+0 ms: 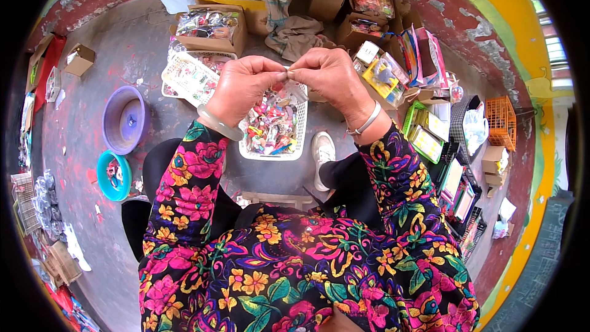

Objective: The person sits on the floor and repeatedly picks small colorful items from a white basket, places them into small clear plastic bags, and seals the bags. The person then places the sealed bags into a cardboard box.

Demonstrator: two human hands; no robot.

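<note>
My left hand (pixel 244 86) and my right hand (pixel 332 83) meet fingertip to fingertip in front of me. Both are closed in a pinch over something tiny, and what it is I cannot make out. Beneath them stands a white plastic basket (pixel 301 129), heaped with small colourful trinkets (pixel 270 124). The hands are held above the far part of this basket and partly hide it. A pale bangle (pixel 219 124) circles my left wrist, a silver one (pixel 367 120) my right.
Behind the basket are a white tray (pixel 188 76) and a cardboard box (pixel 206 41) of packaged goods. A purple basin (pixel 126 120) and a teal basin (pixel 114 176) stand on the floor at left. Boxes, a green basket (pixel 424 132) and an orange crate (pixel 501 123) line the right.
</note>
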